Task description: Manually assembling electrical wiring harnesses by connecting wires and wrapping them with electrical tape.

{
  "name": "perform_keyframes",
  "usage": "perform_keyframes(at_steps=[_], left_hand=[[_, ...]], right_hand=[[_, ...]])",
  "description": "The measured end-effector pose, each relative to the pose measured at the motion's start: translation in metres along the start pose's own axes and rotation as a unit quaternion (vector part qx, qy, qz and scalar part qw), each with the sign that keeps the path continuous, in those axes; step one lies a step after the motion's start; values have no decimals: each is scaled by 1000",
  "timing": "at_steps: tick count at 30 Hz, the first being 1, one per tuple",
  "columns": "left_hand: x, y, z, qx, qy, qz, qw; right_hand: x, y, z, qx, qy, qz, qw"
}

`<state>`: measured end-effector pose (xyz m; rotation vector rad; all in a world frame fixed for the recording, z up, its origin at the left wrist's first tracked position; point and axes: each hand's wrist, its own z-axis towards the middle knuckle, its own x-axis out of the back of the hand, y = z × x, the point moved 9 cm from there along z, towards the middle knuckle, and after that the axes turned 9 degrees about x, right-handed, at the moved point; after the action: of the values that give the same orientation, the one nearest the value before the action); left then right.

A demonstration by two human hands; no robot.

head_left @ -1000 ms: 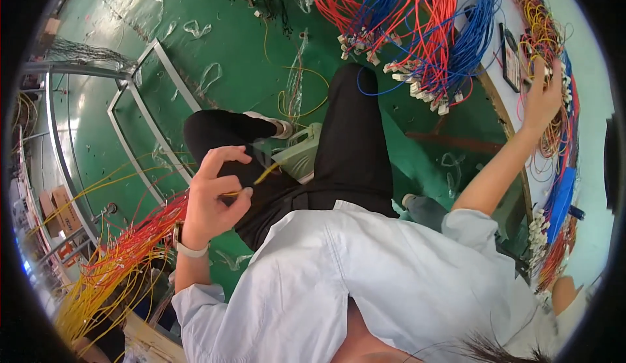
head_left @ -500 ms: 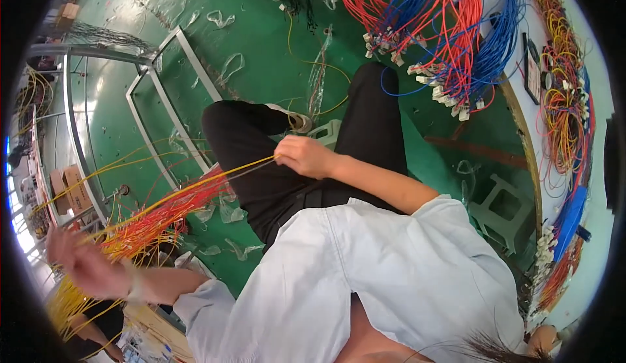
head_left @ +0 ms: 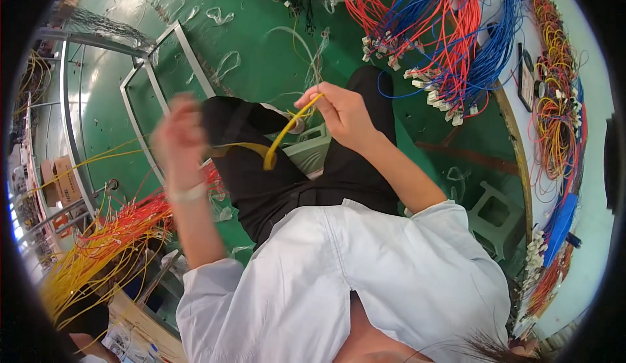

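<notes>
Above my lap, my right hand (head_left: 339, 114) pinches a yellow wire (head_left: 291, 127) between thumb and fingers. From there the wire runs down to a bend over my thighs, then turns left toward my other hand, blurred. My left hand (head_left: 181, 135) is raised beside my left knee and smeared by motion; whether its fingers hold the wire does not show. Below and left of it hangs a thick bundle of yellow wires (head_left: 98, 265), with red wires (head_left: 140, 218) along its upper side.
A metal frame (head_left: 151, 79) stands at the left on the green floor. At the right, a curved table edge (head_left: 518, 135) carries red wires (head_left: 464, 33) and blue wires (head_left: 502, 43) with white connectors (head_left: 443, 99). A green stool (head_left: 497, 219) stands below it. Plastic scraps (head_left: 225, 66) litter the floor.
My left hand has swung from the far left up and inward toward my knee. My right hand has risen slightly right. The yellow wire, stretched straight before, now bends between the hands.
</notes>
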<state>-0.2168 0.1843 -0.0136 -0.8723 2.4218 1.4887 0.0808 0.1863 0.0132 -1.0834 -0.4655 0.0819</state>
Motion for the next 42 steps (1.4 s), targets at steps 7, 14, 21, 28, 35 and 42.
perform_keyframes(at_steps=[7, 14, 21, 28, 35, 42], left_hand=[[-72, -208, 64, 434, -145, -264, 849], [46, -90, 181, 130, 31, -15, 991], [118, 59, 202, 27, 60, -34, 997], [-37, 75, 79, -138, -32, 151, 978], [-126, -37, 9, -63, -100, 104, 988], [-27, -19, 8, -106, 23, 113, 988]], right_hand=[[2, -50, -9, -4, -88, 138, 987], [96, -52, -82, -121, -2, 30, 992], [164, -96, -123, -176, 30, -56, 982], [114, -62, -94, -176, -168, -164, 956], [-56, 36, 29, -102, 114, 378, 913], [-93, 105, -17, -280, 79, 266, 919]])
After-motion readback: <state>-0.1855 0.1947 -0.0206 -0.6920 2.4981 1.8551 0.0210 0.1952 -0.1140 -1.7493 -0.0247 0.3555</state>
